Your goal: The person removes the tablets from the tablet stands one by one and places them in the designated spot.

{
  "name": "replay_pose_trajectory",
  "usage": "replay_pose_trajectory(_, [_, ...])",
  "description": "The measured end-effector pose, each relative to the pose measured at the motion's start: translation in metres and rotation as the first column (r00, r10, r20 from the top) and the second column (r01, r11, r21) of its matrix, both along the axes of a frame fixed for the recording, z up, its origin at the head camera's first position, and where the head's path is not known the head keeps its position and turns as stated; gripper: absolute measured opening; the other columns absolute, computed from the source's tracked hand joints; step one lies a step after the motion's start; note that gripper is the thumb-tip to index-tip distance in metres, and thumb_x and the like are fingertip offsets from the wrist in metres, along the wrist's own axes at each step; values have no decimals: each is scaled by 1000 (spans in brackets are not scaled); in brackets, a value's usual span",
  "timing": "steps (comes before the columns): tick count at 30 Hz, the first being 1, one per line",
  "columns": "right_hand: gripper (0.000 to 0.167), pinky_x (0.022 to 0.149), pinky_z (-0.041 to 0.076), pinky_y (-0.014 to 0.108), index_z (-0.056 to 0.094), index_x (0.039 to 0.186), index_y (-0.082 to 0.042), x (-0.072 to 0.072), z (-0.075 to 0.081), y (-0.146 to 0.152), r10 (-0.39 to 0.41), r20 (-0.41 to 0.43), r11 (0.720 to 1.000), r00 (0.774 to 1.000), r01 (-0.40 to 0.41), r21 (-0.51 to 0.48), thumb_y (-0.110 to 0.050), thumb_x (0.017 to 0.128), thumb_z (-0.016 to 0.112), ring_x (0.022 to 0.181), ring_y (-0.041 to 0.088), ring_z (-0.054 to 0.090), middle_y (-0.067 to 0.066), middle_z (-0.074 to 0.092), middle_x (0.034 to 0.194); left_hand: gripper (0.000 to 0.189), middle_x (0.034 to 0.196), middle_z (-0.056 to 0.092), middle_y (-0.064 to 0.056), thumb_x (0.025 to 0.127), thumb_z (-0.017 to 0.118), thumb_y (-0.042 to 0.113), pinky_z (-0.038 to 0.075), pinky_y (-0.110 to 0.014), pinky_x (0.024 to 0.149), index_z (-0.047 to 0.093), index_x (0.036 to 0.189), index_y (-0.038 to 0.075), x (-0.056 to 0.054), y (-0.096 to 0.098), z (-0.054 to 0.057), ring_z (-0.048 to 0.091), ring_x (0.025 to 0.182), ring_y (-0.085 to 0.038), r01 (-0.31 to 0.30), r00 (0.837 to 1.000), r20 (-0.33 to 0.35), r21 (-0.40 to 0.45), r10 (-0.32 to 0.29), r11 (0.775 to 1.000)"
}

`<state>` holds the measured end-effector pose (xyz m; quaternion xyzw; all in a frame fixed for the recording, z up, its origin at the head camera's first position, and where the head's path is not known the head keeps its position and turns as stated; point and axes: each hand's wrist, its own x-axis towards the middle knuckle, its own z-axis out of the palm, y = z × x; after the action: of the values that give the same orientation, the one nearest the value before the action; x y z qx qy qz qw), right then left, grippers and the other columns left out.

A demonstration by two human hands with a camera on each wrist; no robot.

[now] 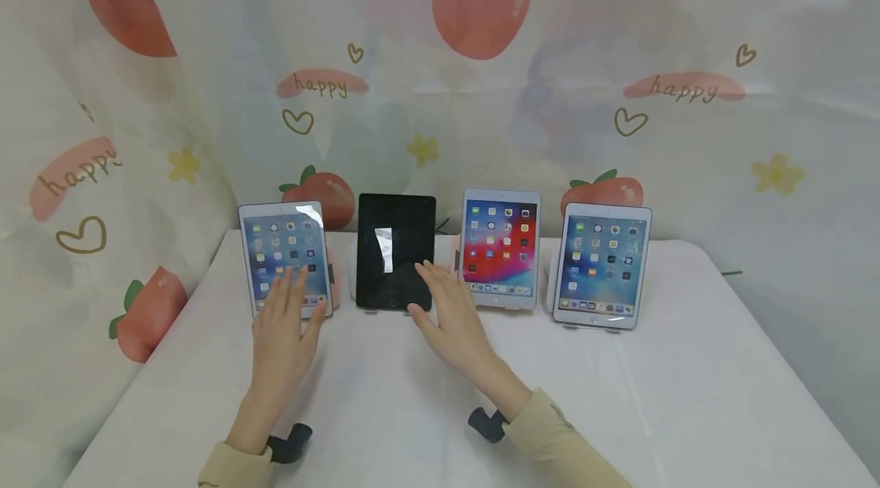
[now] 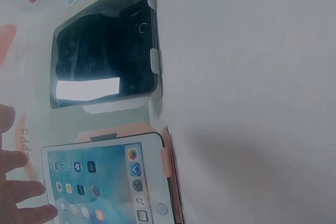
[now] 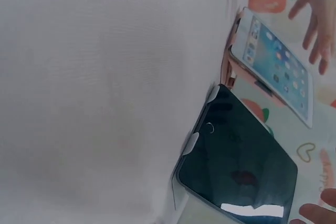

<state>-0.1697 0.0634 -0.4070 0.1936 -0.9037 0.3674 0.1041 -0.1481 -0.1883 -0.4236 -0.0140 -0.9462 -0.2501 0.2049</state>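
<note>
My left hand [image 1: 280, 331] is held in front of the leftmost white tablet [image 1: 282, 232], fingers straight and spread, overlapping the lower part of its lit screen. In the left wrist view, its fingers [image 2: 23, 190] hover in front of that tablet's screen side. My right hand [image 1: 450, 312], also with extended fingers, is before the lower right corner of the black tablet [image 1: 412, 236]. That tablet's screen is dark with a bright reflection. A few fingertips [image 3: 317, 213] of the right hand show at the corner of the right wrist view. Neither hand grips anything.
To the right stand a white tablet with a red and blue screen [image 1: 498, 244] and another white tablet with a blue screen [image 1: 601, 266]. All lean on small stands along the back of the white-covered table [image 1: 385, 412]. A fruit-printed curtain [image 1: 399, 30] hangs behind.
</note>
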Motion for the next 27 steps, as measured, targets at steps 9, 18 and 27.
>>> replay_pose_trajectory(9, [59, 117, 21, 59, 35, 148, -19, -19, 6, -17, 52, 1, 999, 999, -52, 15, -32, 94, 57, 145, 25, 30, 6, 36, 155, 58, 154, 27, -24, 100, 48, 32, 23, -74, 105, 31, 149, 6, -13, -10, 4, 24, 141, -48, 4, 999, -38, 53, -2, 999])
replay_pose_trajectory(18, [57, 119, 24, 48, 36, 147, -15, -35, 11, -35, 101, -13, 995, 995, -101, -2, -28, 95, 56, 143, 26, 34, 8, 39, 153, 55, 148, 36, -28, 99, 50, 28, 27, -71, 105, 37, 144, -1, -30, -24, -1, 31, 137, -49, 1, 990, -139, 50, 6, 999])
replay_pose_trajectory(27, [57, 113, 33, 53, 35, 148, -19, -49, 13, -51, 129, 33, 989, 991, -127, -75, -25, 95, 58, 140, 28, 39, 8, 40, 152, 53, 144, 40, -28, 98, 52, 25, 32, -68, 102, 40, 141, -3, -43, -41, -3, 38, 132, -48, -10, 978, -205, 42, 19, 999])
